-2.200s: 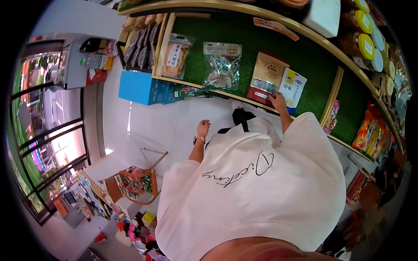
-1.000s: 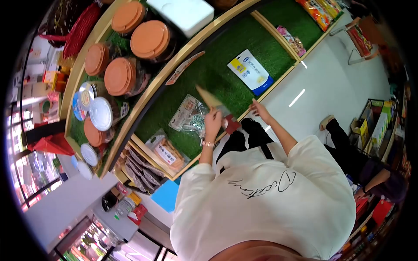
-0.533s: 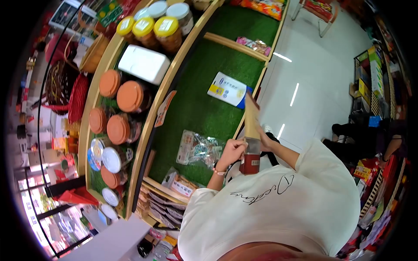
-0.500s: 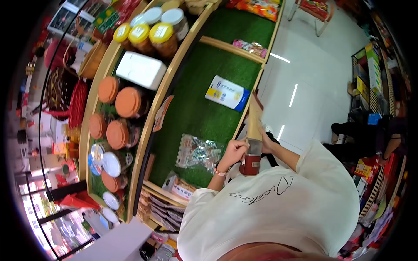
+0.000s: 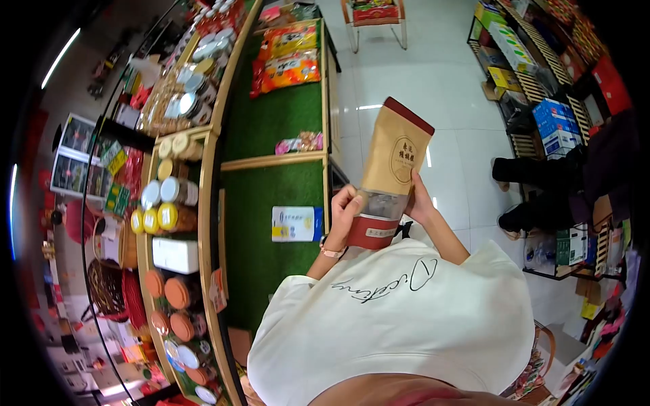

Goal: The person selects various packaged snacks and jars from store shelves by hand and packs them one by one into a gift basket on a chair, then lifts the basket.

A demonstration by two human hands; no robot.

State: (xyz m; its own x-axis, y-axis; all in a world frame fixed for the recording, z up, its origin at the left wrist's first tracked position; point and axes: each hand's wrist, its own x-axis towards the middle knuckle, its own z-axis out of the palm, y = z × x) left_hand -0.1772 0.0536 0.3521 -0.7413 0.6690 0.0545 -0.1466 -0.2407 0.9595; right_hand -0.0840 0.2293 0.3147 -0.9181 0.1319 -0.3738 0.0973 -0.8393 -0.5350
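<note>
A brown paper pouch (image 5: 396,155) with dark red ends and a see-through window is held upright in front of my chest. My left hand (image 5: 345,215) grips its left edge near the window, thumb on the front. On the right edge my right hand (image 5: 421,197) holds it, with most fingers hidden behind the pouch. Left of my left hand, a white, blue and yellow packet (image 5: 296,224) lies on the green shelf (image 5: 254,189).
Jars with orange lids (image 5: 177,294) and a white box (image 5: 175,255) stand on the upper shelf at left. Orange snack bags (image 5: 288,70) lie farther along. At right, a person in dark clothes (image 5: 542,177) is beside racks of goods (image 5: 560,127). A chair (image 5: 374,20) stands ahead.
The pouch has turned so its front label shows, still between both hands. The view has swung right along the shelf, and the clear packet is out of sight.
</note>
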